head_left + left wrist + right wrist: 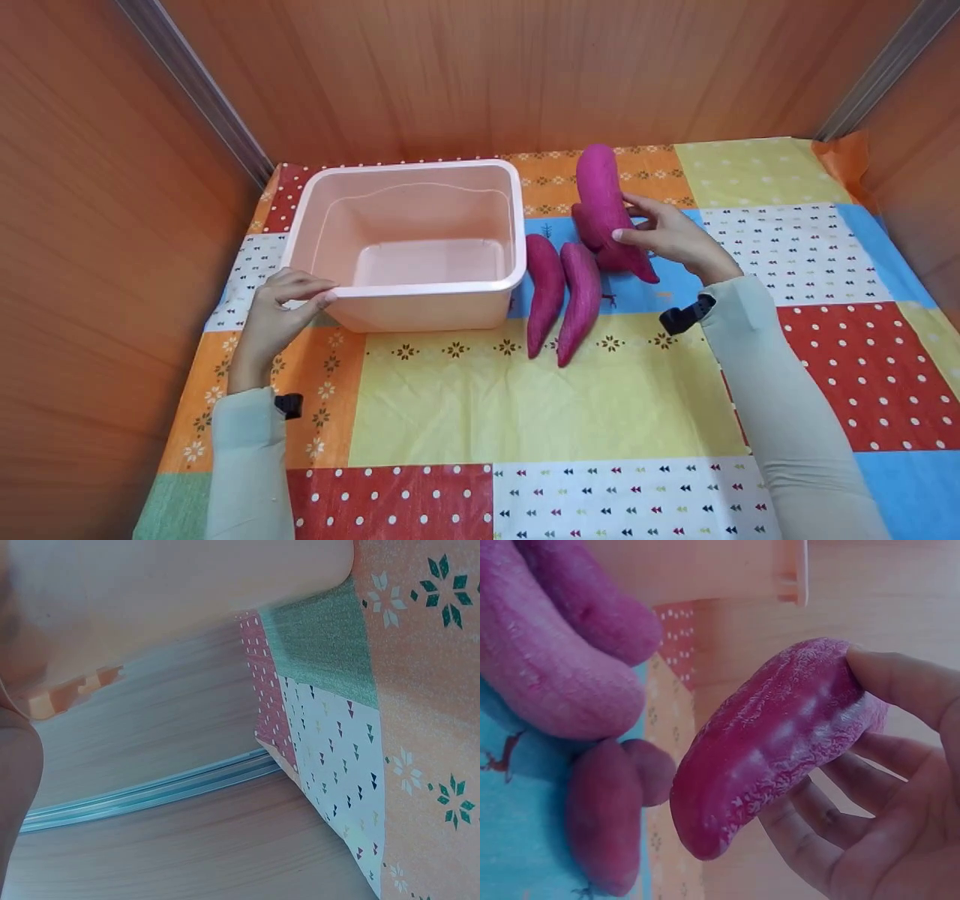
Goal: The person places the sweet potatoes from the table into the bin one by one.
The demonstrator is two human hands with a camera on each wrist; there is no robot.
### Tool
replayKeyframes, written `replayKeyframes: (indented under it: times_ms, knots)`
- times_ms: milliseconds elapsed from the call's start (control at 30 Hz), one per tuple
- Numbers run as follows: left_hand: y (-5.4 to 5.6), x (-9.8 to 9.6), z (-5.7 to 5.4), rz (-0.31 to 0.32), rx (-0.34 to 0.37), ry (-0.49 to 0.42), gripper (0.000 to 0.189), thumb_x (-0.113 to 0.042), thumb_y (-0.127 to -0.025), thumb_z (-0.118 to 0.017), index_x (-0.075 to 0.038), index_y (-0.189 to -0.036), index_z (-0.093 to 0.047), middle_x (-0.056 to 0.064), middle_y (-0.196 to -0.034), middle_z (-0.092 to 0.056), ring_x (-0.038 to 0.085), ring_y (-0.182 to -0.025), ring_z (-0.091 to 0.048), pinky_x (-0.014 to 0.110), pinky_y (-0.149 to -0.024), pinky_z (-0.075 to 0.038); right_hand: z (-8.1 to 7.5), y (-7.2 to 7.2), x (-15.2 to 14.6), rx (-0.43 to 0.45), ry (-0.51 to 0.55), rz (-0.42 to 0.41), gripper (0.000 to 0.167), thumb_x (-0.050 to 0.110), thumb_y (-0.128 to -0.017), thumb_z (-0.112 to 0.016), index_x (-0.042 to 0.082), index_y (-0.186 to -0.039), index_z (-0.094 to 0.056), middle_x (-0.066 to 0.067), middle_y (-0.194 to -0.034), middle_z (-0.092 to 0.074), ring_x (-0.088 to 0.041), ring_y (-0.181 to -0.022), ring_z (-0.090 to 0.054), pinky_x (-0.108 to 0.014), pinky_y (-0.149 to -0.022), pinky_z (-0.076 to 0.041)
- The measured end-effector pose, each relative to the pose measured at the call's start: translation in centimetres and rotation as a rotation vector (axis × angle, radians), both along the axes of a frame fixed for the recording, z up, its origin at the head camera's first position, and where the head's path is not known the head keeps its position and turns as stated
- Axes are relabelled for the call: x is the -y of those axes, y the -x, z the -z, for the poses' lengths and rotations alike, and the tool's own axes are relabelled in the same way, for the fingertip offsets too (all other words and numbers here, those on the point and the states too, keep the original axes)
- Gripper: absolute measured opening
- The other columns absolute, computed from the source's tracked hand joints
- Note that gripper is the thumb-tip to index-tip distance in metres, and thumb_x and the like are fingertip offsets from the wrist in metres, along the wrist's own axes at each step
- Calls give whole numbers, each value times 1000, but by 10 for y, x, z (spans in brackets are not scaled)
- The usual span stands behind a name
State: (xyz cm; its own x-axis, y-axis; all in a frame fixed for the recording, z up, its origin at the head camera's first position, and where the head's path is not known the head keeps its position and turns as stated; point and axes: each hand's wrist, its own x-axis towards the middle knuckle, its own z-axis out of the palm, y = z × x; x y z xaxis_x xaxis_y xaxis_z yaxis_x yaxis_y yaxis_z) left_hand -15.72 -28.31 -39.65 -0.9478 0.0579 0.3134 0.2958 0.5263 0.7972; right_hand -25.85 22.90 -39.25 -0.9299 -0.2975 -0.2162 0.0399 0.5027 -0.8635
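Observation:
A pale pink plastic bin (424, 311) stands left of the middle of the table. At its near left corner, my left hand (281, 319) pinches the rim between thumb and fingers. My right hand (679, 240) grips a purple-skinned sweet potato (600, 187), raised above others; in the right wrist view the thumb lies on one side of this sweet potato (772, 750), the fingers on the other. Two sweet potatoes, one left (545, 292) and one right (581, 300), lie side by side beside the bin. Below the held one, smaller sweet potatoes (583, 225) are partly hidden.
A patchwork-patterned cloth (540, 405) covers the table. Wood-grain panels enclose it at the back (487, 75), on the left (97, 247) and on the right (915, 150). Metal strips (199, 94) run along the corners.

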Motion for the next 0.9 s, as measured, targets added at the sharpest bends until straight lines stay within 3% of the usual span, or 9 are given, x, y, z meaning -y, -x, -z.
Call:
replayKeyframes:
  times_ms: [200,500,733,900]
  knots:
    - [0,1,1,-3,6,-2,17,-1,-81,-74,3,-97,-75,18,-92,-70,3,-89,-53,23,-88,-34,-14,4,12,-5,-28,-35,74,34,-91,-66,28,-152,-26,-10,-145,-43,-29,-123,-51,-39,-92,-50]
    - [1,-1,-2,4,16,25,18,-2,-82,-73,4,-99,-74,22,-94,-69,2,-90,-52,23,-88,-34,-38,8,28,-14,-79,-64,75,29,-88,-70,32,-151,-29,-10,-146,-42,-31,-127,-45,-51,-96,-47]
    - [-2,0,-4,-6,40,18,20,-5,-83,-73,3,-101,-74,21,-97,-69,3,-93,-51,25,-91,-33,-47,18,46,-66,-116,-112,75,26,-87,-71,31,-151,-31,-10,-146,-42,-31,-125,-47,-49,-95,-48]
    - [1,1,1,0,36,11,19,-4,-83,-73,3,-101,-74,20,-96,-69,2,-93,-51,27,-92,-33,-54,25,58,-112,-127,-157,73,22,-88,-70,31,-150,-33,-11,-147,-43,-32,-125,-47,-49,-95,-47]
